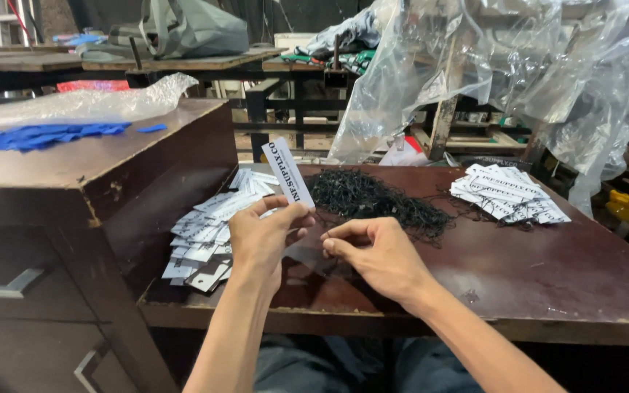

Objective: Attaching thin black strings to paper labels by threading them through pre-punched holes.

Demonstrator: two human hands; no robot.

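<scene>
Bare tabletop right of string heap

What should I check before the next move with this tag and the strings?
1. Tag grip: left hand pinches the white paper tag at its lower end, tag tilted up: ok.
2. String in right hand: fingertips pinched together, but any thread is too thin to see: cannot tell.
3. Supply of strings: black string pile lies just beyond both hands: ok.
4. Loose tags: a spread stack lies left of the hands: ok.
5. Second tag pile at far right, black strings mixed in: ok.
6. Tag's hole position: not visible: cannot tell.
</scene>
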